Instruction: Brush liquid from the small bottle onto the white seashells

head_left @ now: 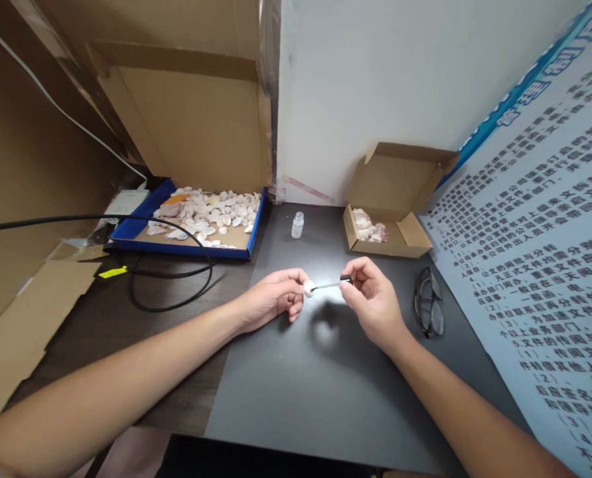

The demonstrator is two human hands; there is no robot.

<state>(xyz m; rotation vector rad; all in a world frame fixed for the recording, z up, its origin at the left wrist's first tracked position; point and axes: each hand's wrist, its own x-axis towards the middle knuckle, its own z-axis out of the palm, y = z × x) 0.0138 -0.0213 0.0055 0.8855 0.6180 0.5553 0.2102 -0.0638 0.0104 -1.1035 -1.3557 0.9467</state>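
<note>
Near the middle of the view, my left hand (279, 297) pinches a small white shell (308, 288) between thumb and fingers. To its right, my right hand (374, 299) grips the black cap (346, 279) of a thin brush-like applicator (327, 285). The applicator points left, and its tip is at the shell's surface. Behind both hands a small clear bottle (297, 226) stands upright on the dark mat (276, 385), its neck uncapped.
A blue-edged tray (186, 249) of many shells lies back left. An open cardboard box (388, 249) with more shells is back right. Glasses (429, 305) rest at right. A black cable (171, 273) loops at left. A text-covered sheet (535, 219) stands at right.
</note>
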